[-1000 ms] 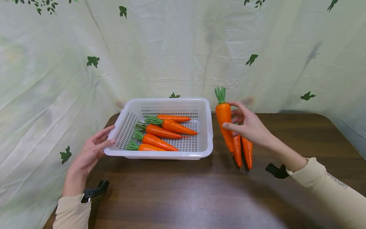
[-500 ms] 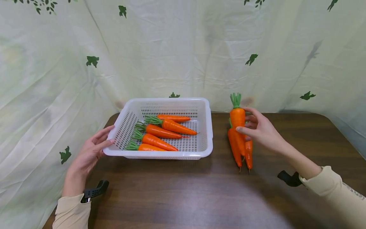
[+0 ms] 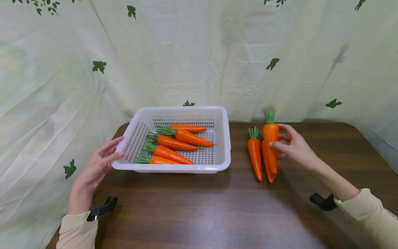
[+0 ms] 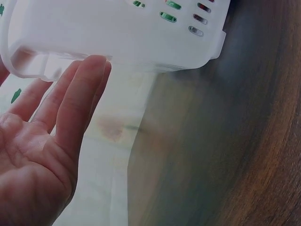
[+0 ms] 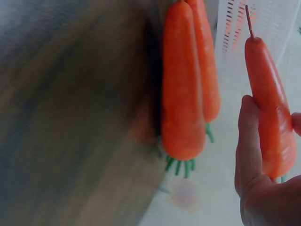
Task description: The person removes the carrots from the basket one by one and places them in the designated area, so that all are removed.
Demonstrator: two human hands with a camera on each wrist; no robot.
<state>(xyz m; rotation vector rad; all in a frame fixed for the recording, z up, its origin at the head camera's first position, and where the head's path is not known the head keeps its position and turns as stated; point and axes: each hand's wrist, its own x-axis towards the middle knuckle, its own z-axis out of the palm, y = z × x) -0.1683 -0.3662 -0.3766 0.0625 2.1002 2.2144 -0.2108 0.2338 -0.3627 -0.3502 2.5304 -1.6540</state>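
My right hand [image 3: 296, 148] holds an orange carrot [image 3: 270, 133] with green stubby tops, thumb on one side and fingers on the other. In the right wrist view, this held carrot [image 5: 268, 94] points its thin root tip upward. Beneath it in the head view lies a second carrot [image 3: 266, 162], mostly covered, and left of that a third carrot [image 3: 255, 155] rests on the table. My left hand [image 3: 94, 166] grips the left end of a white perforated basket [image 3: 174, 168], thumb at the rim. Its extended fingers [image 4: 77, 101] touch the outer wall.
Several carrots [image 3: 174, 153] lie inside the basket, tops toward the left. The brown wooden table [image 3: 199, 207] extends toward the front. A pale curtain [image 3: 199, 52] with leaf prints hangs behind and at the left.
My right hand has carried its carrot rightward and slightly down, from beside the basket to over the rightmost carrot. The left hand and basket have stayed put.
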